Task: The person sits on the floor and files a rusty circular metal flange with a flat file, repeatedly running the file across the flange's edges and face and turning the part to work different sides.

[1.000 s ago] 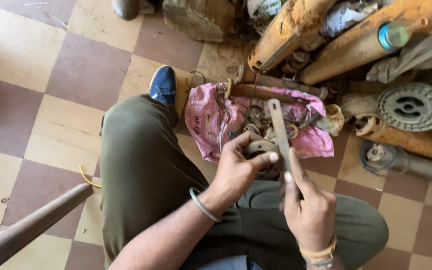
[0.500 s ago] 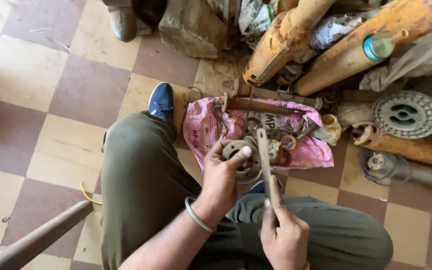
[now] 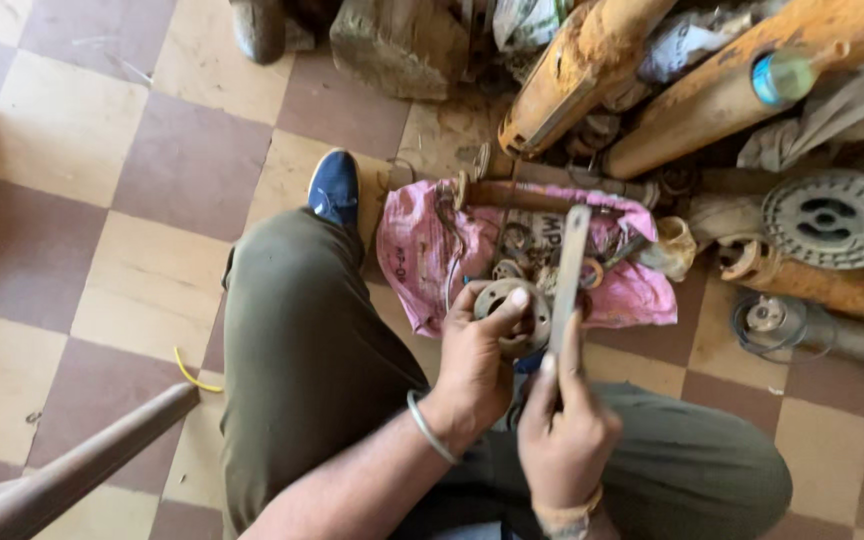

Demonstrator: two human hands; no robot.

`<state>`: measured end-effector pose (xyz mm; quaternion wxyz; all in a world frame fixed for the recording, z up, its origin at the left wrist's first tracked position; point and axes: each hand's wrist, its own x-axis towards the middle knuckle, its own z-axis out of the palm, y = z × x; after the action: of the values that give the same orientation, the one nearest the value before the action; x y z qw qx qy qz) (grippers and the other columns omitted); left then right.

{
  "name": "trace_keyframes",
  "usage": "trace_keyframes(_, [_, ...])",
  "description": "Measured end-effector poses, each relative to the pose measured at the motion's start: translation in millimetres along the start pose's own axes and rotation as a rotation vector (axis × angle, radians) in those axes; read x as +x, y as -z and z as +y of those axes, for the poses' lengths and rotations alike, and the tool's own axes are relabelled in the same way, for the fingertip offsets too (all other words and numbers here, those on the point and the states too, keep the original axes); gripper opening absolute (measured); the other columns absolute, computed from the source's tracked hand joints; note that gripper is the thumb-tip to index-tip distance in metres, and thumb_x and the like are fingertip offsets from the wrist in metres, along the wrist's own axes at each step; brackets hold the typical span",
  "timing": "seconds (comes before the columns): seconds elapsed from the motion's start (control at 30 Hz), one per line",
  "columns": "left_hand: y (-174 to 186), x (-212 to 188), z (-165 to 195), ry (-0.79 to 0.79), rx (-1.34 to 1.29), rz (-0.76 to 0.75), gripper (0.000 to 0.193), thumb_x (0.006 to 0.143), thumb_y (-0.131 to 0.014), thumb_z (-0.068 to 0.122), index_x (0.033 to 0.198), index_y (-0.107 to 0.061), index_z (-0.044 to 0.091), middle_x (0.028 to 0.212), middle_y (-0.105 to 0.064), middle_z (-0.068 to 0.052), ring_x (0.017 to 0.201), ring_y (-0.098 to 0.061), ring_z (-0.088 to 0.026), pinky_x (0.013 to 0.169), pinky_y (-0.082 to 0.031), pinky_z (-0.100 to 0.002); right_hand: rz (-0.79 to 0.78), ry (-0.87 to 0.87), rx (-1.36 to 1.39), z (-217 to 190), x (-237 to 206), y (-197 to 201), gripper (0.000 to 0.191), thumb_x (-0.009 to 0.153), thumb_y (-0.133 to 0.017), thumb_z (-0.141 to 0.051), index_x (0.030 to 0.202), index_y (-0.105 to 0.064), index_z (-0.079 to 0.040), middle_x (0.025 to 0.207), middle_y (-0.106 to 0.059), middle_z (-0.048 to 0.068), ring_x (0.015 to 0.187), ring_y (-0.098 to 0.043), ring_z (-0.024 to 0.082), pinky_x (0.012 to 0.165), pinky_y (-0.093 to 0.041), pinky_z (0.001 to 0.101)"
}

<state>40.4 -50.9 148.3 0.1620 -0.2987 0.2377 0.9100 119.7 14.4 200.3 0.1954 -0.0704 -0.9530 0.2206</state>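
Observation:
My left hand [image 3: 477,365] grips a round rusty metal ring part [image 3: 515,314], thumb over its top edge. My right hand [image 3: 564,430] holds a long flat metal file [image 3: 568,272] upright, its blade standing beside the ring's right side. Both hands sit above my lap in olive trousers [image 3: 302,360]. Just beyond them a pink woven sack [image 3: 422,250] lies on the floor with several small rusty metal parts on it. A metal bangle circles my left wrist.
Checkered tile floor [image 3: 102,200]. Large rusty orange pipes [image 3: 592,70] and a round slotted metal disc [image 3: 832,218] crowd the upper right. My blue shoe [image 3: 335,187] rests by the sack. A grey pipe [image 3: 62,470] slants at lower left.
The camera view has shifted slightly. Both hands have stayed together on the ring and file, with the file tilted a little more upright against the ring.

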Motion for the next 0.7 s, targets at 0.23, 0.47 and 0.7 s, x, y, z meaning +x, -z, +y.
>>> trace_keyframes(0.23, [-1.1,-4.1,-0.5,0.023,-0.055,0.025,0.02,0.087,-0.076,0.006,0.1,-0.061,0.009,0.08,-0.064,-0.001,0.066,-0.06,-0.011,0.055,-0.051,-0.024,-0.014,-0.134,0.004,10.9,-8.4,-5.8,0.045,0.099,-0.065,-0.005,0.144,-0.061,-0.004,0.066,-0.062,0.022,0.05,-0.06,0.034,0.05,-0.044,0.0424])
trace_keyframes(0.47, [-8.6,-6.8,16.1,-0.048,-0.19,-0.068,0.023,0.088,-0.076,0.009,0.104,-0.06,0.012,0.079,-0.063,-0.001,0.061,-0.057,-0.008,0.048,-0.045,-0.02,-0.065,-0.101,0.249,25.8,-50.0,-1.7,0.046,0.094,-0.066,-0.007,0.14,-0.062,-0.006,0.069,-0.071,0.011,0.048,-0.068,0.012,0.05,-0.053,0.0268])
trace_keyframes(0.7, [-12.8,-25.1,15.2,0.125,-0.153,-0.101,0.016,0.092,-0.069,0.014,0.105,-0.061,0.011,0.088,-0.069,-0.002,0.076,-0.065,-0.012,0.066,-0.053,-0.026,0.015,-0.495,0.783,44.4,-20.8,9.7,0.036,0.093,-0.069,-0.004,0.128,-0.063,-0.004,0.072,-0.068,0.004,0.046,-0.052,0.005,0.042,-0.041,0.022])
